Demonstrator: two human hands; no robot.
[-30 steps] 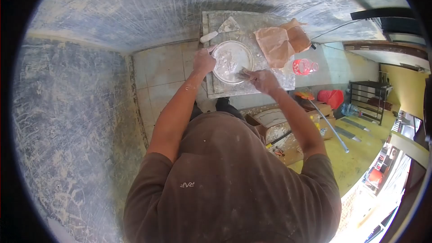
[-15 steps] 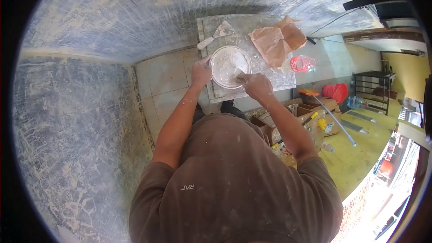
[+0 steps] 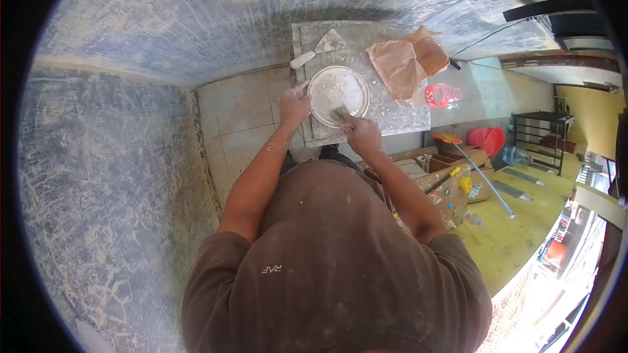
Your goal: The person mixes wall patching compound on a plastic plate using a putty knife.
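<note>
A round white container (image 3: 366, 99) holding white powder or paste stands on a stained board (image 3: 405, 116). My left hand (image 3: 294, 107) grips the container's left rim. In my right hand (image 3: 363, 135) is a small scraper (image 3: 340, 114), its blade down in the white material near the container's lower edge. Beyond the container lies a wide putty knife (image 3: 329, 42) with a white handle (image 3: 303, 60). To the right, a crumpled brown paper bag (image 3: 396, 68) rests on the board beside a clear bottle with a red label (image 3: 439, 95).
Rough plastered walls (image 3: 111, 189) rise at the left and ahead. Cardboard boxes (image 3: 451, 193), a long-handled broom (image 3: 484, 180), a red bucket (image 3: 485, 138) and a black rack (image 3: 541, 136) stand to the right, with a water bottle (image 3: 515, 155) near the rack.
My right hand has moved slightly left and down, drawing the scraper along the container's near side. My left hand keeps its hold on the rim. The view has shifted a little.
</note>
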